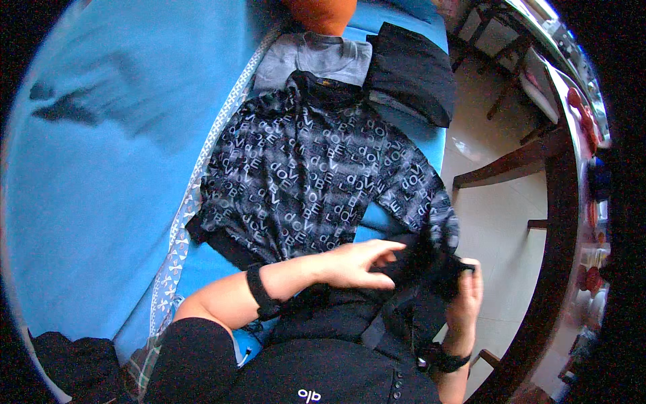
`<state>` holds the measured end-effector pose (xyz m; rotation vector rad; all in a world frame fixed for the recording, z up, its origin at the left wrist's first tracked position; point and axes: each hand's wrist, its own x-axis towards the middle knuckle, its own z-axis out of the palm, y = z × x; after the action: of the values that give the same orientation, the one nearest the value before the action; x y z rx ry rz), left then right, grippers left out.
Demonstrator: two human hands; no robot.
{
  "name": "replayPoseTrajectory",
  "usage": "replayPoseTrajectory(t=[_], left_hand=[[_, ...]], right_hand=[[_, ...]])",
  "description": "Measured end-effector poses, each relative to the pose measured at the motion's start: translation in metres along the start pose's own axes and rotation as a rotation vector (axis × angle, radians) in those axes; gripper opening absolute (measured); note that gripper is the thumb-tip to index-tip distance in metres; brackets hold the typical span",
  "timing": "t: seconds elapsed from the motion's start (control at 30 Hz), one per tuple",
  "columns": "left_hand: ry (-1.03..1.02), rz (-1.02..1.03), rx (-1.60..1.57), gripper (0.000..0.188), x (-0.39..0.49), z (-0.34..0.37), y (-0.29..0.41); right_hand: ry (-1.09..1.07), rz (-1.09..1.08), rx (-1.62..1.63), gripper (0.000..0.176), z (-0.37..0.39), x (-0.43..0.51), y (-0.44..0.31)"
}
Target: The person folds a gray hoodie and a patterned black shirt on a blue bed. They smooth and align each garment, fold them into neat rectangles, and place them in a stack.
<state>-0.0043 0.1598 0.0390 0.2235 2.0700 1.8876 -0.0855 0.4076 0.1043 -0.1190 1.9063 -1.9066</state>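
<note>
A black long-sleeved top (308, 166) with a pale letter print lies spread on a blue sheet, its collar pointing away from me. Its sleeve on the right (416, 177) bends down along the bed's edge towards me. My right hand (467, 293) grips the dark cuff end of that sleeve, fingers upright at the edge. Over the lower part of the top, my left hand (361, 265) reaches rightward with thumb and fingers apart, holding nothing. The top's other cuff (196, 230) shows at the left, and much of that sleeve is hidden.
Beyond the collar lie a grey garment (330, 55) and a folded black garment (411, 73). An orange rounded object (323, 15) stands behind them. Patterned trim (202, 166) borders the blue bedding (101, 202). Dark wooden furniture (509, 161) stands on the tiled floor at right.
</note>
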Motion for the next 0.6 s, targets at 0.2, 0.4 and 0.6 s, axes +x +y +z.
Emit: replayPoseTrajectory(t=[0.2, 0.4, 0.6], left_hand=[[0.095, 0.053, 0.025, 0.041, 0.049, 0.013, 0.031], [-0.152, 0.14, 0.257, 0.04, 0.089, -0.017, 0.049], [0.484, 0.182, -0.068, 0.029, 0.082, -0.137, 0.04]], right_hand=[[-0.248, 0.009, -0.131, 0.027, 0.029, 0.018, 0.005], [0.146, 0.014, -0.011, 0.027, -0.003, 0.031, 0.03], [-0.025, 0.329, -0.065, 0.023, -0.009, 0.041, 0.067]])
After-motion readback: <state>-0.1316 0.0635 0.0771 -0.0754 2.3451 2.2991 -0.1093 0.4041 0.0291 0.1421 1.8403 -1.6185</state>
